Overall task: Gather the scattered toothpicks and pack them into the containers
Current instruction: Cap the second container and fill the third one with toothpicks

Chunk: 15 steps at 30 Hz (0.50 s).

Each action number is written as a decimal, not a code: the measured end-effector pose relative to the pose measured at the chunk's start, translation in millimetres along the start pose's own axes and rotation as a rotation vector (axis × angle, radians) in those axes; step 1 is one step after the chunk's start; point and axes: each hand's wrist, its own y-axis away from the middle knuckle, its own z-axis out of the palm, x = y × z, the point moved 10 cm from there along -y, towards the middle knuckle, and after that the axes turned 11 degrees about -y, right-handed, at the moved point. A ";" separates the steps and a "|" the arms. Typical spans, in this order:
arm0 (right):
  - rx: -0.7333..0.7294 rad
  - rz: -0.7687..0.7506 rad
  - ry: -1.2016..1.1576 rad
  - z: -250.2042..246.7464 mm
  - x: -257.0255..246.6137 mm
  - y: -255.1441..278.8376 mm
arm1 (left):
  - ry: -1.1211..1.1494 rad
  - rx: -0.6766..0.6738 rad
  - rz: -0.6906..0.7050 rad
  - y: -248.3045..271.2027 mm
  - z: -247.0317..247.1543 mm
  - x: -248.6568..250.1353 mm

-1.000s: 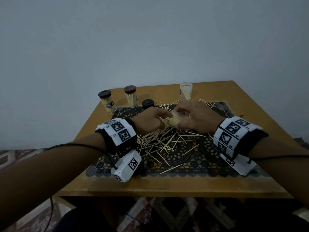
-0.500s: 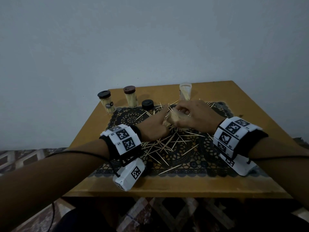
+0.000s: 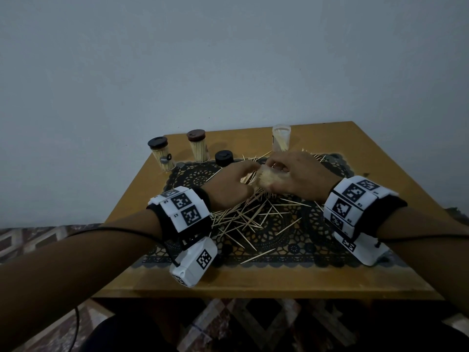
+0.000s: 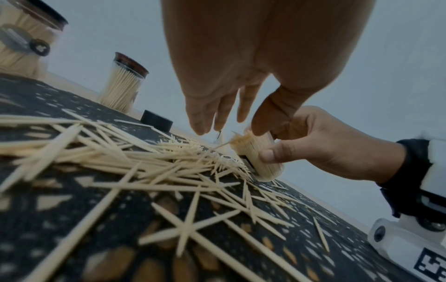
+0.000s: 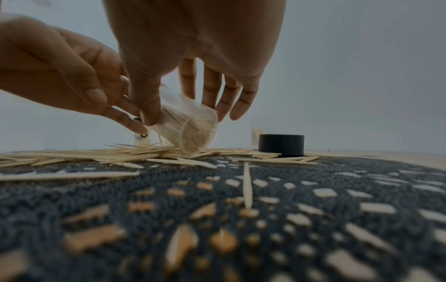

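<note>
My right hand [image 3: 279,171] grips a clear container [image 3: 269,177] packed with toothpicks, tilted with its base low over the mat. In the right wrist view the thumb and fingers wrap this container [image 5: 193,133]. My left hand [image 3: 253,168] reaches to the container's open mouth. In the left wrist view its fingers [image 4: 205,124] are nearly straight, the thumb touches the protruding toothpick tips, and one toothpick sticks out of the container [image 4: 255,158]. Scattered toothpicks [image 3: 243,217] lie in a pile on the mat below and in front of both hands.
A dark lace mat [image 3: 291,247] covers the wooden table [image 3: 279,283]. At the back left stand two full lidded containers [image 3: 162,156] [image 3: 199,148] and a loose black lid [image 3: 224,158]. An open clear container [image 3: 281,138] with a few toothpicks stands behind my hands.
My left hand has shifted slightly right and away, to the mouth of the container. The right hand has kept its hold and drawn the container a little farther back.
</note>
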 end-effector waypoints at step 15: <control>-0.012 0.012 0.021 2.9 3.8 -1.0 | -0.502 0.034 0.045 -6.0 -5.9 -27.9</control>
